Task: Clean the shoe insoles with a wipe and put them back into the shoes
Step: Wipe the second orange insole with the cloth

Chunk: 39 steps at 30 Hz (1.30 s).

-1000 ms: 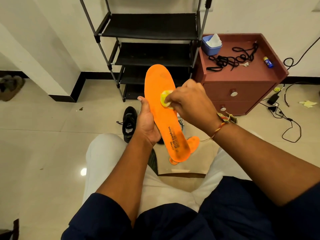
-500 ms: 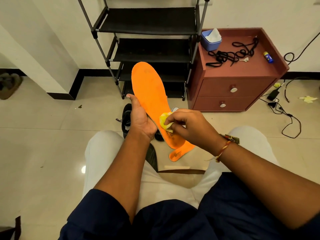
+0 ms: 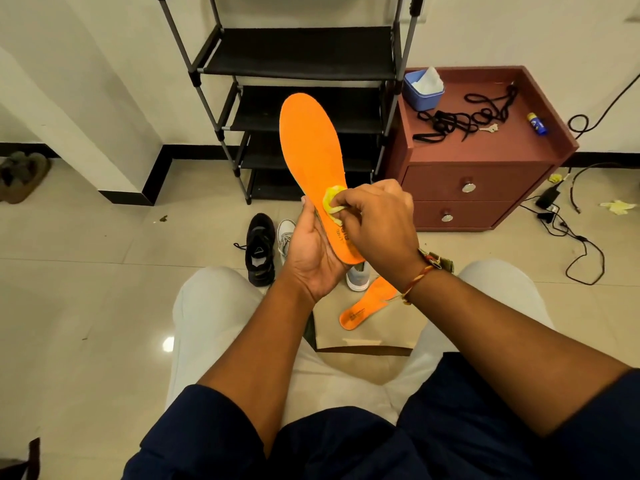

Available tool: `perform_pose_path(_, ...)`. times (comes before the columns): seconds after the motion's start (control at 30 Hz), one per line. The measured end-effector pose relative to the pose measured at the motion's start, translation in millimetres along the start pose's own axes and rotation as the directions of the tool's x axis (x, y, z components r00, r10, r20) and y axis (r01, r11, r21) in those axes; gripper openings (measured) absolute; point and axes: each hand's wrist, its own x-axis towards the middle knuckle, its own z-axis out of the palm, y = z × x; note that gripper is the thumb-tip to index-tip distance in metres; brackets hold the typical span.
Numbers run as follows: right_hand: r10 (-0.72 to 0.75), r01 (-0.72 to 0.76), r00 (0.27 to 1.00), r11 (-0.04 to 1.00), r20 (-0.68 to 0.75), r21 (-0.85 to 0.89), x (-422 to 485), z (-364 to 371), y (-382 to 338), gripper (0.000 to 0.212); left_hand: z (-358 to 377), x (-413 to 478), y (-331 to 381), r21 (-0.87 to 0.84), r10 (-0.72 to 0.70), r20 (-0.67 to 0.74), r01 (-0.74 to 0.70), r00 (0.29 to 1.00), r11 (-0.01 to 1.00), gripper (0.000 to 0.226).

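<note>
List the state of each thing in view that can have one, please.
Held insole, out of its shoe, toe end up.
Wipe, crumpled, pressed on the held insole.
Left grip, holds that insole's heel end.
Right grip, pinches the wipe.
Second insole, lying loose by the grey shoe.
Black shoe, upright on the floor.
Drawers, both shut.
Tub, open, tissue sticking out.

**Where Everything Sits**

We hold one insole (image 3: 311,150) upright before us. Our left hand (image 3: 311,258) grips its heel end, and our right hand (image 3: 377,220) pinches the wipe (image 3: 332,202) against its middle. On the floor (image 3: 104,289) beneath, a shoe (image 3: 260,251) lies left of the other shoe (image 3: 356,278), with the second insole (image 3: 367,306) just nearer us. Behind stands the rack (image 3: 298,60), and right of it the cabinet (image 3: 485,188), with a tub (image 3: 420,95) and laces (image 3: 464,116) on top.
</note>
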Motion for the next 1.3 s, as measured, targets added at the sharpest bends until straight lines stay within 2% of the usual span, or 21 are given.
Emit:
perform_pose_path(0.1, 0.004, -0.004, 1.000, 0.999, -0.005, -0.045, 6.4, -1.6, -3.0, 0.015, -2.1, 1.0, 2.1, 0.006, -0.004, 0.005, 0.004, 1.000, 1.000, 0.064)
perform_pose_path(0.3, 0.025, -0.026, 0.999, 0.998, 0.025, 0.054, 22.9, -6.4, -2.3, 0.015, -6.1, 2.7, 1.3, 0.109, 0.000, -0.015, 0.002, 1.000, 0.994, 0.061)
perform_pose_path(0.43, -0.071, 0.058, 0.986, 0.994, 0.150, 0.089, 2.7, 0.2, -9.5, 0.015, -2.6, 2.4, 8.2, 0.045, 0.018, -0.048, -0.016, 0.999, 0.999, 0.072)
perform_pose_path(0.57, -0.181, 0.159, 0.961, 0.980, 0.211, 0.117, -23.0, 3.3, -2.7, 0.015, -3.7, 3.3, 15.9, 0.112, 0.065, -0.110, -0.052, 0.992, 0.992, 0.081)
perform_pose_path(0.67, -0.252, 0.252, 0.937, 0.967, 0.241, 0.035, -27.6, -5.7, 4.1, 0.011, -6.3, 5.9, 17.0, 0.096, 0.108, -0.140, -0.095, 0.984, 0.991, 0.074)
perform_pose_path(0.73, -0.276, 0.297, 0.939, 0.952, 0.203, -0.077, -22.1, -12.4, 7.5, 0.009, -5.0, 6.1, 17.4, 0.079, 0.114, -0.121, -0.105, 0.986, 0.991, 0.075)
perform_pose_path(0.83, -0.225, 0.242, 0.968, 0.955, 0.110, -0.173, -11.8, -17.9, 10.7, 0.011, -2.0, 6.1, 16.9, 0.086, 0.106, -0.091, -0.099, 0.990, 0.991, 0.082)
perform_pose_path(0.93, -0.194, 0.205, 0.976, 0.972, 0.094, -0.117, -13.1, -9.6, 5.7, 0.013, -3.0, 5.5, 14.4, 0.110, 0.074, -0.086, -0.064, 0.994, 0.992, 0.083)
perform_pose_path(1.07, -0.302, 0.296, 0.929, 0.953, 0.215, 0.061, -26.3, 1.2, -0.6, 0.014, -4.3, 2.3, 17.3, 0.132, 0.090, -0.132, -0.072, 0.987, 0.989, 0.081)
perform_pose_path(1.17, -0.342, 0.371, 0.907, 0.925, 0.248, -0.082, -19.8, -8.4, 3.4, 0.013, -3.5, 2.4, 15.5, 0.102, 0.068, -0.120, -0.056, 0.990, 0.993, 0.083)
perform_pose_path(1.23, -0.315, 0.349, 0.932, 0.912, 0.178, -0.216, -6.1, -16.1, 6.1, 0.015, 0.1, 1.8, 8.9, 0.109, 0.049, -0.081, -0.040, 0.996, 0.993, 0.079)
perform_pose_path(1.3, -0.258, 0.271, 0.963, 0.932, 0.082, -0.240, 9.2, -21.2, 7.4, 0.018, 5.5, 0.9, 0.3, 0.114, 0.034, -0.039, -0.029, 0.999, 0.993, 0.069)
